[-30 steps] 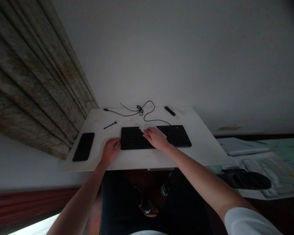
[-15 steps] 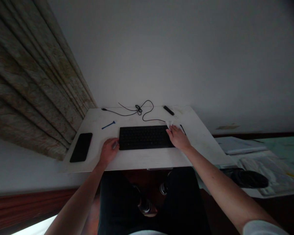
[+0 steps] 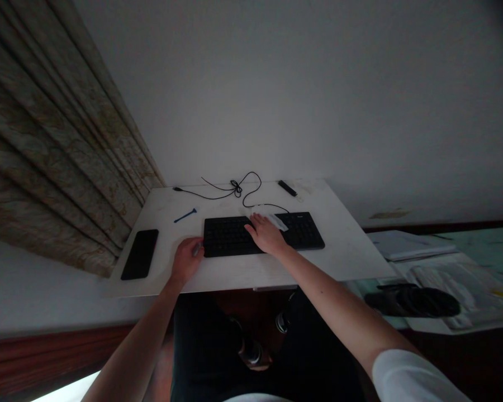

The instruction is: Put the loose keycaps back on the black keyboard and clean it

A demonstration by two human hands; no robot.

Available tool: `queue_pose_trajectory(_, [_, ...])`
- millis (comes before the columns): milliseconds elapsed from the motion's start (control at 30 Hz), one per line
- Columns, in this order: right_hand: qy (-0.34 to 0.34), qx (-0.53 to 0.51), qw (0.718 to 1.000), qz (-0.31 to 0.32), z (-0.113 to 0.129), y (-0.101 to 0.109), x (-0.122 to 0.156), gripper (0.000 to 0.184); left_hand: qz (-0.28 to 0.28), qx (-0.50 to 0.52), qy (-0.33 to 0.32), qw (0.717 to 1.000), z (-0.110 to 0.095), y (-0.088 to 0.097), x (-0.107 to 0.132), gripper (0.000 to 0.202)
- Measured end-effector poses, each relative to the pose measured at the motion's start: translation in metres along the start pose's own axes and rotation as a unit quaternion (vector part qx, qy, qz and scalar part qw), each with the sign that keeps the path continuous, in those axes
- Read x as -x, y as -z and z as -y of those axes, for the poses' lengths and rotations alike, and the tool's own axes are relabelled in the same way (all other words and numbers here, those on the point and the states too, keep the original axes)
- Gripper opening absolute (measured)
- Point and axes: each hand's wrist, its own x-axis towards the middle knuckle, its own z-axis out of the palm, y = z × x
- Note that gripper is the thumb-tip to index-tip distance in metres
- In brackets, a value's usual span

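Note:
A black keyboard (image 3: 305,231) lies flat on the white table. My left hand (image 3: 187,257) is at its left end, the fingers curled and the fingertips and thumb gripping the edge. Over the middle of the keys, my right hand (image 3: 268,231) presses a white tissue (image 3: 278,221) onto them, the palm down and the fingers pointing to the far left. Part of the tissue sticks out to the right of the fingers, and the rest is hidden under them. The keyboard's black cable (image 3: 251,192) runs off behind it, tied in a bundle.
A black phone (image 3: 140,254) lies at the table's left side. Behind it is a small blue brush-like tool (image 3: 185,215). A small black stick (image 3: 287,188) lies near the wall. To the right, a lower surface holds papers (image 3: 411,245) and a dark object (image 3: 419,301). A curtain (image 3: 67,128) hangs at left.
My right hand has slid left across the keyboard with the tissue, from the right part to the middle, uncovering the right-hand keys. My left hand has stayed at the left end.

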Motion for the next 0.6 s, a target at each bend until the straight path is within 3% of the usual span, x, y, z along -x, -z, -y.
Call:
queue_pose_trajectory(333, [0.09, -0.065, 0.993, 0.044, 0.08, -0.019, -0.038, 0.065, -0.002, -0.005, 0.002, 1.0, -0.004, 0.001, 0.0, 0.032])
queue_pose_trajectory(600, [0.189, -0.118, 0.972, 0.073, 0.123, -0.037, -0.068, 0.057, 0.007, -0.024, -0.002, 1.0, -0.002, 0.0, -0.001, 0.023])
